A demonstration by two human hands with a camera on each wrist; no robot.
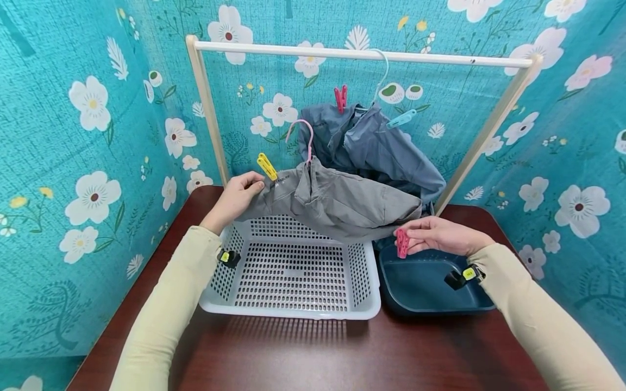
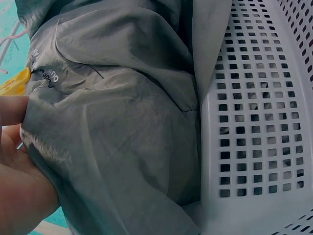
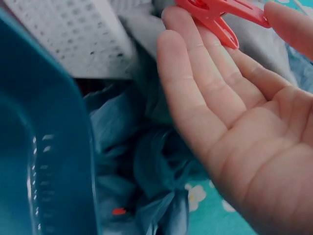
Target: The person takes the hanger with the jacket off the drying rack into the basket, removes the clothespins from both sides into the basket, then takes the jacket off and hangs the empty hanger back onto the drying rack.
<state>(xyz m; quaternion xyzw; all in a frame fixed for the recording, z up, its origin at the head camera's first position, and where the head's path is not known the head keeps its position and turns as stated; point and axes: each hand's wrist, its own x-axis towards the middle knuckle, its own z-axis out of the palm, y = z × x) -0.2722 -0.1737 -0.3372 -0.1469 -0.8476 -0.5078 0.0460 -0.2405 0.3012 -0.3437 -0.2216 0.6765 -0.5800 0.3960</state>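
My left hand (image 1: pixel 238 199) grips the grey garment's (image 1: pixel 337 203) shoulder over the white basket (image 1: pixel 293 271), beside the yellow peg (image 1: pixel 267 166). My right hand (image 1: pixel 435 234) pinches the pink peg (image 1: pixel 402 243); I should clip it squarely over the opposite shoulder.

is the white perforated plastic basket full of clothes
No, the white perforated plastic basket shows a bare bottom; the grey garment hangs above its back edge.
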